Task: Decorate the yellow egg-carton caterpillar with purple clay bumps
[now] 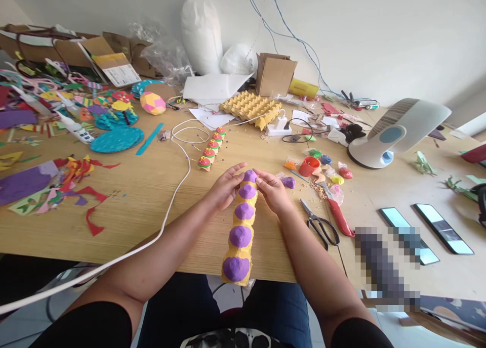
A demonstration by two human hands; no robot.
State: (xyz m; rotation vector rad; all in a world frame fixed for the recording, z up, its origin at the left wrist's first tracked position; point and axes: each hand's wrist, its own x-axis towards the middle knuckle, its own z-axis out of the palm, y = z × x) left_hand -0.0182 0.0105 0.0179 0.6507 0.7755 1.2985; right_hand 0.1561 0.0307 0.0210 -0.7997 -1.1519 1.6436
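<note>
A strip cut from a yellow egg carton (231, 254) lies lengthwise in front of me, its near end at the table's front edge. Purple clay, or something like it, covers the tops of its several bumps. My left hand (227, 187) pinches the far end from the left, thumb against the last bump. From the right, my right hand (272, 188) grips the same end with thumb and fingers. Beyond my hands stands a shorter carton strip with red and green bumps (209, 151). A bag of purple clay (287, 181) lies just right of my right hand.
Black-handled scissors (321, 224) and a red-handled knife (339, 214) lie to the right, near bagged clay and a red cup (309, 166). A white fan (391, 135) stands farther right. A white cable (163, 226) crosses the left side. Paper scraps (76, 186) cover the far left.
</note>
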